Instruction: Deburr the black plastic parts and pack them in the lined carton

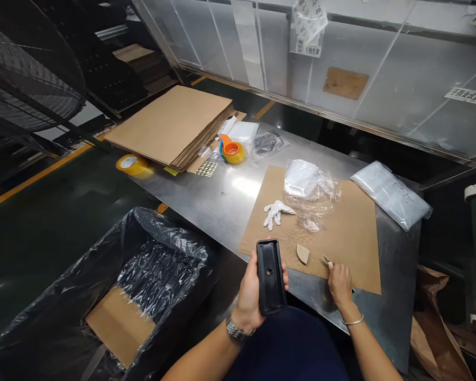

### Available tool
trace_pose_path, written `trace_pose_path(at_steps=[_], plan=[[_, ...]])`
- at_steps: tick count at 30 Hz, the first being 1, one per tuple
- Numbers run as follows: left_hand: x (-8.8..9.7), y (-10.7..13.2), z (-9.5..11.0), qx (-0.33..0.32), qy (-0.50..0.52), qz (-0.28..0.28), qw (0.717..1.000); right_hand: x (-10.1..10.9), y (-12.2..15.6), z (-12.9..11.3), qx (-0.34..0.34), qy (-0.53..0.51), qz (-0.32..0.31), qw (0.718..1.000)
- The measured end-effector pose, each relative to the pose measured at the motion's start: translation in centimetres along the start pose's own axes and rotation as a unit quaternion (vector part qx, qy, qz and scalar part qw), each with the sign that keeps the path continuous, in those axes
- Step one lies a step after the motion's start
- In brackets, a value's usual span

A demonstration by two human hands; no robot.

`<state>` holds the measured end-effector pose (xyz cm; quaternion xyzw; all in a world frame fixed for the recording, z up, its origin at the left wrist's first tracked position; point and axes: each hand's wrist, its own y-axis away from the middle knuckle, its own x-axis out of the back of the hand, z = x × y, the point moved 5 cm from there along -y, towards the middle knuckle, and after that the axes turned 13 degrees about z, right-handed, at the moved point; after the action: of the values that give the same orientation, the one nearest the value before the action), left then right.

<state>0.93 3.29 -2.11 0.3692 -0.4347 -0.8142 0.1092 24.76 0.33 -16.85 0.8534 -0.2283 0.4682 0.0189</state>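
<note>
My left hand (pixel 249 296) is wrapped round a black oblong plastic part (pixel 269 275) with a small hole in its middle, held upright over my lap at the table's near edge. On the brown cardboard sheet (pixel 349 233) rests my right hand (pixel 340 283), closed on a small tool (pixel 327 261) whose metal tip points up-left. A small beige wedge-shaped piece (pixel 302 253) lies on the sheet just left of that tip. Farther back on the sheet are a white glove (pixel 275 211) and crumpled clear plastic bags (pixel 311 190).
The steel table (pixel 222 196) carries a stack of flat cardboard (pixel 174 124), an orange tape dispenser (pixel 230 150), a sticker sheet (pixel 206 169) and a bagged white packet (pixel 391 193). A box lined with black plastic (pixel 115 296) stands at lower left. A yellow tape roll (pixel 131 164) lies beyond.
</note>
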Motion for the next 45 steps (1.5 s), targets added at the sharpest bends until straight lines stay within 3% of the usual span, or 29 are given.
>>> trace_pose_path(at_steps=[3, 6, 9, 13, 18, 30, 36, 45], plan=[[-0.1, 0.1, 0.6, -0.042, 0.001, 0.015, 0.999, 2.1, 0.2, -2.9, 0.016, -0.010, -0.005, 1.000], [-0.2, 0.2, 1.1, -0.076, 0.003, 0.026, 0.997, 5.8, 1.3, -8.5, 0.070, -0.058, -0.070, 0.993], [-0.3, 0.5, 1.4, -0.109, 0.006, 0.037, 0.993, 9.6, 3.0, -15.2, 0.213, -0.116, -0.163, 0.956], [-0.6, 0.9, 1.6, -0.129, 0.012, 0.034, 0.991, 12.7, 4.1, -19.8, 0.348, -0.087, -0.132, 0.924], [-0.7, 1.3, 1.7, -0.143, 0.018, 0.022, 0.989, 13.2, 3.9, -20.7, 0.390, -0.033, -0.086, 0.916], [-0.7, 2.0, 1.8, -0.166, 0.019, 0.003, 0.986, 13.5, 4.1, -21.5, 0.427, -0.006, -0.074, 0.901], [-0.6, 2.1, 1.8, -0.188, -0.001, 0.008, 0.982, 13.1, 4.8, -20.7, 0.448, 0.031, -0.106, 0.887], [-0.6, 2.1, 1.5, -0.185, -0.014, 0.003, 0.983, 13.7, 4.3, -21.2, 0.444, 0.039, -0.088, 0.891]])
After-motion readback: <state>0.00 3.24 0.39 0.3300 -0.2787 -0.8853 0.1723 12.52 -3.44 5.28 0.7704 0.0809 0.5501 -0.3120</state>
